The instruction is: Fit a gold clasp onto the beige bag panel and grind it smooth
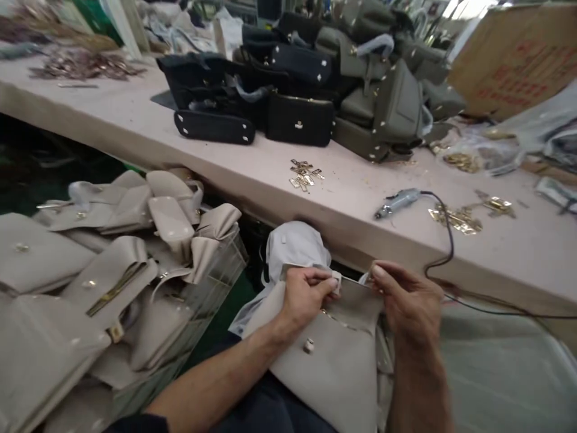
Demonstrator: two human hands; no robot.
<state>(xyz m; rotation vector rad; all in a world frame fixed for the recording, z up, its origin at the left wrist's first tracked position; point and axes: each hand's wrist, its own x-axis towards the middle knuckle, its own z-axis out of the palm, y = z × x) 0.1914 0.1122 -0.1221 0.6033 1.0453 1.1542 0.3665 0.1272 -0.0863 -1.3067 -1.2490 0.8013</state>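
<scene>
A pale grey handbag slants across the lap, lower centre of the frame; the left hand pinches a small white piece at its top edge. The right hand's fingers curl narrowly near the edge's other end, their grip unclear. Holding that edge taut and level, away from the bench, would probably steady fine fingerwork.

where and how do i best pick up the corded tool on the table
I'd grip the corded tool around the middle of its thick, pale body, coming down from above and the near side. It lies flat on the table with that body exposed, the narrow tip pointing left and the cord leaving the right end, so a mid-body grip should avoid both.
</scene>
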